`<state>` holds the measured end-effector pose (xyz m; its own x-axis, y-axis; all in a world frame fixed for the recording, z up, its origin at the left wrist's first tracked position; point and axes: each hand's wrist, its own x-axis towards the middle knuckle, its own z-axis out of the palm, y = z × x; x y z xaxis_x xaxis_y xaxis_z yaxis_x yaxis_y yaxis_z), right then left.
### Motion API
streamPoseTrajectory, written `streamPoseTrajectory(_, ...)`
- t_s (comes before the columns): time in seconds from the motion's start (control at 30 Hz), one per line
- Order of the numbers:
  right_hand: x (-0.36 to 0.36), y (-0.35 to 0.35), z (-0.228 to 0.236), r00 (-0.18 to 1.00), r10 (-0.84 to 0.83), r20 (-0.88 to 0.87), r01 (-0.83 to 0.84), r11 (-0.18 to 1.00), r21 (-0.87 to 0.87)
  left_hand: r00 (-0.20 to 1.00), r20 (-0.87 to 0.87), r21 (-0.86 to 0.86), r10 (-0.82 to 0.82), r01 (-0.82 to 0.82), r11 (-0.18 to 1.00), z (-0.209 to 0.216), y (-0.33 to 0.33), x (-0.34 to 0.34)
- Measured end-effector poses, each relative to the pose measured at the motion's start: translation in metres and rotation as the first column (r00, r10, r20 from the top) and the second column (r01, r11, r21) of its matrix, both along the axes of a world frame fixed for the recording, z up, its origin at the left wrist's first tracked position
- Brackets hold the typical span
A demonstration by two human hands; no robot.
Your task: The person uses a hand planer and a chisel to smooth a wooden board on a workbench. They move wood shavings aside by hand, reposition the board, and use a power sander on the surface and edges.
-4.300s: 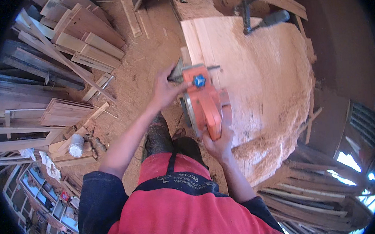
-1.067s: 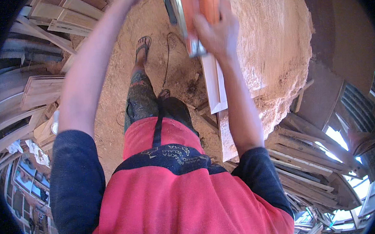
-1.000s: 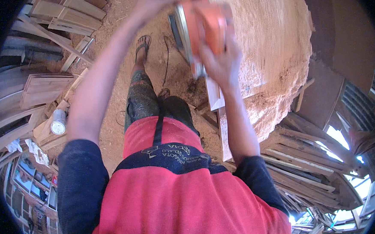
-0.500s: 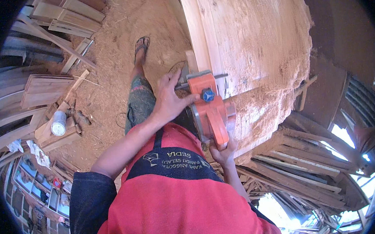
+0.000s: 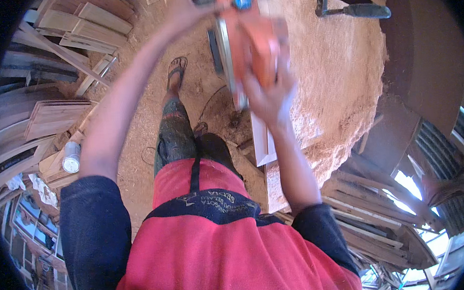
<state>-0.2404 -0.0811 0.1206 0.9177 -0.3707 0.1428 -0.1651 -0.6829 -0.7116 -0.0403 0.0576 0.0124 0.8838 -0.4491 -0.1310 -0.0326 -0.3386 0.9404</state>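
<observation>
An orange electric planer (image 5: 260, 42) with a blue front knob (image 5: 242, 1) rests over the near-left edge of the workbench, on a pale wooden board (image 5: 262, 143) that runs along that edge. My right hand (image 5: 273, 99) is wrapped round the planer's rear handle. At its front, my left hand (image 5: 185, 12) grips the side near the knob, thumb reaching toward it; motion blurs these fingers and the picture's top edge is close. The planer's body hides much of the board and its underside.
Sawdust and shavings cover the workbench top (image 5: 338, 58). A clamp with a dark handle (image 5: 367, 11) is at its far end. Stacked planks (image 5: 374, 210) lie at right, more boards (image 5: 57, 116) at left beside a white can (image 5: 72, 156). A dark cable (image 5: 204, 110) loops near my legs.
Both hands have pushed the planer away from my body, along the board toward the far end. My arms are now stretched out, the board's near end shows, and the clamp has come into view.
</observation>
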Motion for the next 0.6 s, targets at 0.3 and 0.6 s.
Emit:
streamPoseTrajectory(0.3, 0.015, -0.010, 0.002, 0.999, 0.007, 0.034, -0.008, 1.000, 0.014, 0.973, -0.123, -0.200, -0.194, 0.168, 0.965, 0.042, 0.005, 0.021)
streamPoseTrajectory(0.6, -0.360, 0.046, 0.041, 0.899, -0.213, -0.383, 0.252, 0.966, 0.055, 0.993, -0.107, 0.086, -0.048, 0.058, 0.995, 0.035, 0.033, -0.369)
